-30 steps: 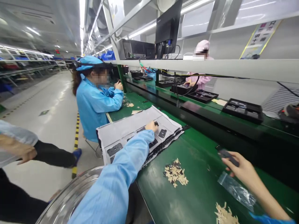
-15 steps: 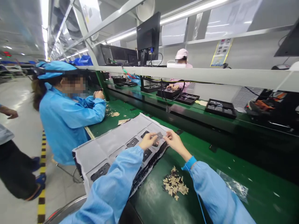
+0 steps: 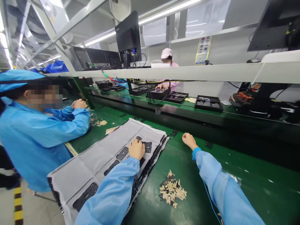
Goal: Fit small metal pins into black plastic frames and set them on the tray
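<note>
Hands apart. Your left hand (image 3: 137,149), grip unclear, rests on the grey foam sheet (image 3: 77,175), long axis 7-to-1 o'clock; black part (image 3: 148,147) at 2 o'clock. Right hand (image 3: 189,140) curled, farther off.

Left hand (image 3: 137,149) palm-down, right hand (image 3: 189,140) loosely curled.

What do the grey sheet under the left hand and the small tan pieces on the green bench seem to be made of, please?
The grey sheet looks like soft foam or felt: matte, faintly fuzzy, with a flexible edge. The small tan pieces may be paper or thin card, with a dull finish, but they are too small to tell.
</note>
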Motion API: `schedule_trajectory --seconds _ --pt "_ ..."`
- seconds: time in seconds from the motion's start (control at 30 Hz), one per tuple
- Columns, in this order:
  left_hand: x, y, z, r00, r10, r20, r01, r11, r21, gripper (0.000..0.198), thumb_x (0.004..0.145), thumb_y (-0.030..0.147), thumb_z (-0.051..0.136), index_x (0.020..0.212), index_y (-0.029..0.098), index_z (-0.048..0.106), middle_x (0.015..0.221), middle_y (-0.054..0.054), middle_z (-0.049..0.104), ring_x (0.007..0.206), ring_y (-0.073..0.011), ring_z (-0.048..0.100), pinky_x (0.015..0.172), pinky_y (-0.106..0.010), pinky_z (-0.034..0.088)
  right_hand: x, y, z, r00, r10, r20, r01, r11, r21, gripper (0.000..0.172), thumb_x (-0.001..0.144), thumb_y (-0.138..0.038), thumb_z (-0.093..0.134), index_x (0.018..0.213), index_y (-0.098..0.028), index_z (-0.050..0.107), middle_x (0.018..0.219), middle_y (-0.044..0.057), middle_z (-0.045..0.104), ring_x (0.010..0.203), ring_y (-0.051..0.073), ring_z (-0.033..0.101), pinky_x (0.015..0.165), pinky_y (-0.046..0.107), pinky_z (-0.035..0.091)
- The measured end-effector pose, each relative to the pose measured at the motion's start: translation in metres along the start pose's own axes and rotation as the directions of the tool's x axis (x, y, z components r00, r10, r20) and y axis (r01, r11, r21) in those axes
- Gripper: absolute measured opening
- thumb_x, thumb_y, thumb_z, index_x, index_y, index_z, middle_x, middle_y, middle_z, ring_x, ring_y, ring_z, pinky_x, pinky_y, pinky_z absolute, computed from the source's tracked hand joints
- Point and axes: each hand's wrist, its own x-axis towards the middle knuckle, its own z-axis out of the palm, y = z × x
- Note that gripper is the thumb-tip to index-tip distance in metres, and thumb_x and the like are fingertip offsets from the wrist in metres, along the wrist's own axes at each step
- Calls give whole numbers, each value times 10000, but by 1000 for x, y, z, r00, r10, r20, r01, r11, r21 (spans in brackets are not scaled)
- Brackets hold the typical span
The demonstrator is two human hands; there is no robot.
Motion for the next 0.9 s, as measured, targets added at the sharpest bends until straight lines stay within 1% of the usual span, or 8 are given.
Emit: schedule_trajectory --seconds 0.2,0.33,0.47,0.57,0.63,0.7,0.83,0.9 --pt "3 3 2 994 109 -22 -107 990 94 404 833 350 447 1161 132 537 1067 -177 506 1005 -334 493 817 -455 380 22 -24 24 991 -124 -60 120 991 -59 295 895 -294 536 1160 -167 528 1188 86 538 995 216 569 826 420 490" --pt "12 4 7 981 191 30 -192 979 61 330 820 297 478 1110 172 576 1003 -133 523 938 -289 521 762 -395 428 28 -32 37 980 -173 -100 167 984 -63 317 891 -298 542 1177 -165 518 1209 89 527 1023 229 557 847 439 477" --pt "20 -4 12 975 217 49 -215 976 -39 344 811 298 510 1123 162 566 1001 -125 531 978 -273 518 857 -410 424 19 -27 37 971 -193 -142 187 981 -54 346 880 -306 555 1194 -169 506 1252 91 495 1084 252 519 893 476 436" --pt "22 -18 11 983 169 66 -159 977 -139 377 785 345 556 1115 163 561 962 -104 550 955 -250 553 880 -406 437 1 -34 32 953 -242 -184 240 970 -34 361 896 -248 503 1232 -119 467 1301 158 434 1164 300 437 948 494 365" --pt "23 -27 10 989 122 88 -102 973 -206 385 753 345 593 1091 163 567 935 -88 565 899 -226 587 833 -373 476 -15 -52 31 925 -329 -191 332 943 -15 332 923 -191 398 1232 -84 457 1274 194 442 1169 301 414 963 462 337" --pt "24 -33 9 991 79 106 -48 963 -265 408 706 338 637 1069 162 575 909 -77 585 851 -216 609 773 -349 503 -35 -80 36 872 -462 -160 469 883 6 312 933 -169 332 1199 -118 486 1201 158 507 1128 260 445 952 401 345" --pt "26 -34 11 989 46 138 9 928 -372 367 664 296 652 1006 171 604 789 -39 634 775 -211 635 723 -332 514 -70 -139 61 711 -702 -31 703 710 48 178 860 -238 497 1006 -195 590 1021 71 610 998 221 518 881 329 390" --pt "27 -34 13 987 45 152 24 906 -424 332 683 281 617 996 169 606 739 -28 643 743 -208 644 713 -332 517 -79 -155 73 688 -726 0 725 687 43 184 824 -238 532 982 -161 590 1004 102 618 988 248 518 878 371 388"
